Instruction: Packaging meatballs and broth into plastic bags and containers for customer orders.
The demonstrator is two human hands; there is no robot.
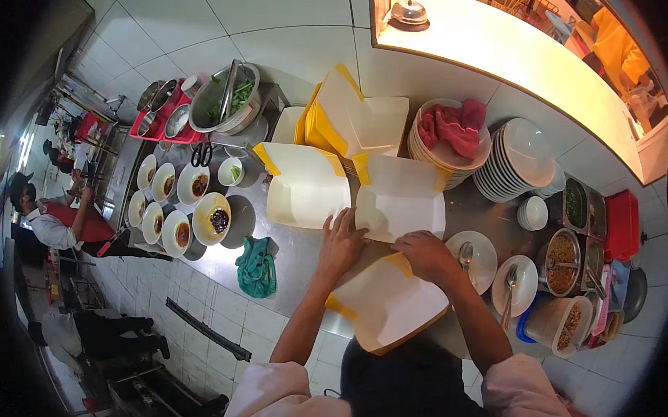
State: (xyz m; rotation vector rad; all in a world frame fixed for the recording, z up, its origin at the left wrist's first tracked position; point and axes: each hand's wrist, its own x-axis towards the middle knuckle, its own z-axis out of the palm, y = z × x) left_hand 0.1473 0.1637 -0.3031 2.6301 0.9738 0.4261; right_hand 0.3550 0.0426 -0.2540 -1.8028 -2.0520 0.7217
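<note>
My left hand [341, 237] touches the lower edge between two open paper food boxes, the left one [308, 203] and the right one [403, 209], both white inside with yellow flaps. My right hand [424, 255] is at the lower edge of the right box, its fingers bent; whether they pinch the box is hard to tell. Nearest my body lies another open paper box [395, 305], below both hands. Behind, more paper boxes [358, 119] stand nested against the tiled wall.
Sauce bowls [212, 219], a green cloth [256, 267] and a steel bowl of greens [225, 96] are at left. Stacked plates [522, 158], a red cloth [458, 128], plates with spoons [514, 286] and food containers [560, 261] stand right. A person [64, 220] works far left.
</note>
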